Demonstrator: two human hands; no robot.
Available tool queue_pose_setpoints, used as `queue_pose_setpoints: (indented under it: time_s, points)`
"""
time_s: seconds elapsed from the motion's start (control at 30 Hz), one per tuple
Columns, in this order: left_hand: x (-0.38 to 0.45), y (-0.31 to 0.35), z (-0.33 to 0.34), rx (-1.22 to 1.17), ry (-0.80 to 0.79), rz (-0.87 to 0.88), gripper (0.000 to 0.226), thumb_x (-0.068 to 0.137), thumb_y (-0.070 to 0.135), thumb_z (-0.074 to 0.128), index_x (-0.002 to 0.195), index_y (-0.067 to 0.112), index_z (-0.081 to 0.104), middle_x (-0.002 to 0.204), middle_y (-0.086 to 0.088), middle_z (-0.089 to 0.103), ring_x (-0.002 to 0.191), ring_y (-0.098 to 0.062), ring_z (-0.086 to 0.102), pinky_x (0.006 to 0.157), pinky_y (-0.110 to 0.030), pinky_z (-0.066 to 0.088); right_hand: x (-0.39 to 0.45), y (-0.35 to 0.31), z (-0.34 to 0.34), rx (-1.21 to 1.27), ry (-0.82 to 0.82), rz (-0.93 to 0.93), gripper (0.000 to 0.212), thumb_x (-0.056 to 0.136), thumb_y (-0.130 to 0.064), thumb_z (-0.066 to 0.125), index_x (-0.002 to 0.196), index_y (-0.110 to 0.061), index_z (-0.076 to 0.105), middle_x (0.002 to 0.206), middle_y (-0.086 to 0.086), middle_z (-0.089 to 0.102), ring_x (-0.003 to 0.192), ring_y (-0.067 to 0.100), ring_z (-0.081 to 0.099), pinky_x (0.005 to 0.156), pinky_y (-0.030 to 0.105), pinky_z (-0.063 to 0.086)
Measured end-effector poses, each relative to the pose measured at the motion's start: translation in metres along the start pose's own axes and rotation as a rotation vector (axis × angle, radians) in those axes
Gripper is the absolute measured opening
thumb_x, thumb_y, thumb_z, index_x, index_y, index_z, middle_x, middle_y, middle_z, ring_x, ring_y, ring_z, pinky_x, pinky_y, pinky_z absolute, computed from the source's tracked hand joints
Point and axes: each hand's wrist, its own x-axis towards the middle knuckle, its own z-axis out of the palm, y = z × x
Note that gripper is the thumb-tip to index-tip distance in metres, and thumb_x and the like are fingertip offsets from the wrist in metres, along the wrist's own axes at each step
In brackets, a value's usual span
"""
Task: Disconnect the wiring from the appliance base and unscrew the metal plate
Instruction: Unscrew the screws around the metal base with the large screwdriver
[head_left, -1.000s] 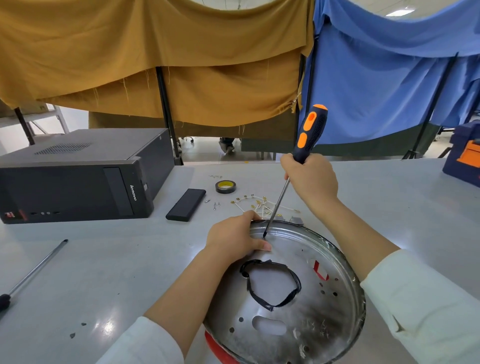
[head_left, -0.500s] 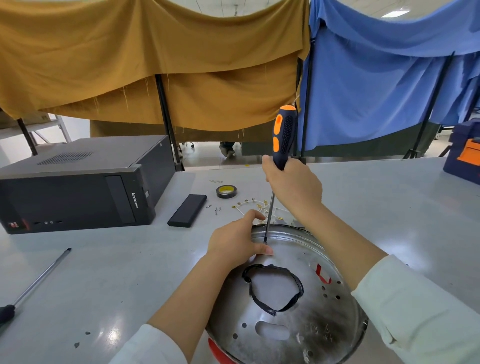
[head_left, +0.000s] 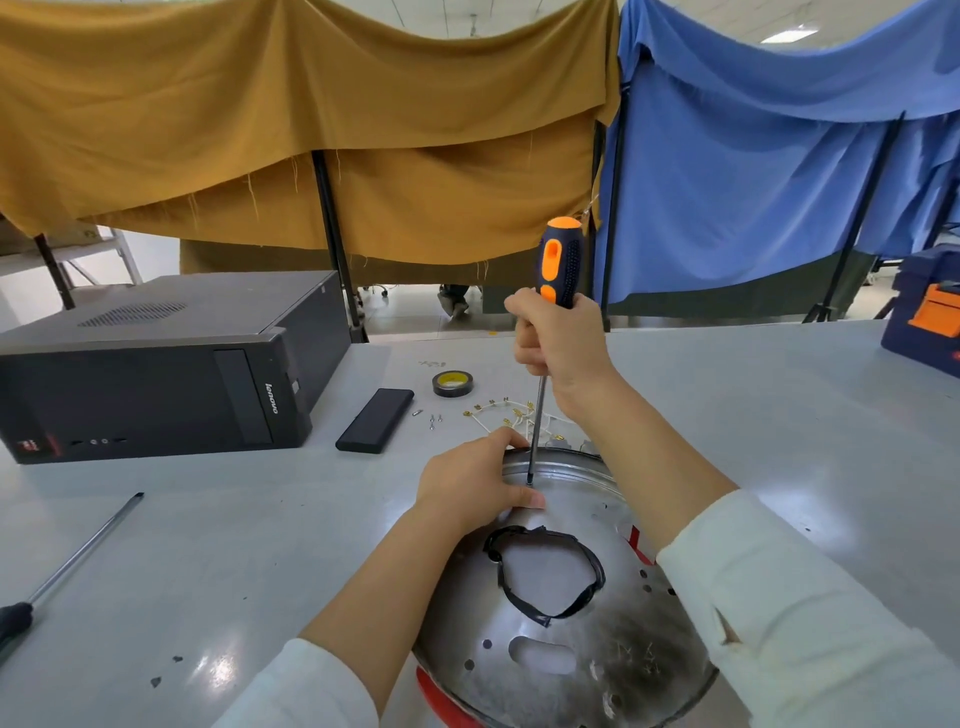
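Note:
A round silver metal plate lies on the table in front of me, on a red base whose edge shows below it. The plate has a middle opening edged with black tape. My left hand grips the plate's far left rim, thumb on the metal. My right hand holds a black and orange screwdriver nearly upright. Its tip sits on the plate near the far rim, just right of my left thumb. Loose white wiring with brass terminals lies on the table beyond the plate.
A black computer case stands at the left. A black flat box, a tape roll and small screws lie behind the plate. A second screwdriver lies near the left edge. A blue and orange toolbox sits at the far right.
My right hand has swung the screwdriver from a rightward lean to nearly upright, with the tip staying at the same spot on the plate. My left hand keeps its grip on the rim.

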Motion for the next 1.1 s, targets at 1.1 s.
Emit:
queue_pose_setpoints:
  time_s: [1.1]
  points:
    - [-0.001,-0.002,0.001,-0.005,0.009,0.001,0.063,0.067,0.062,0.07,0.119,0.041,0.043,0.102,0.013,0.065,0.099,-0.011,0.056,0.07,-0.026,0.034,-0.009,-0.011,-0.002,-0.232,-0.182,-0.146,0.021,0.091,-0.013,0.056,0.073,-0.011,0.045,0.056,0.007,0.045,0.044,0.017,0.041,0.047,0.029,0.043]
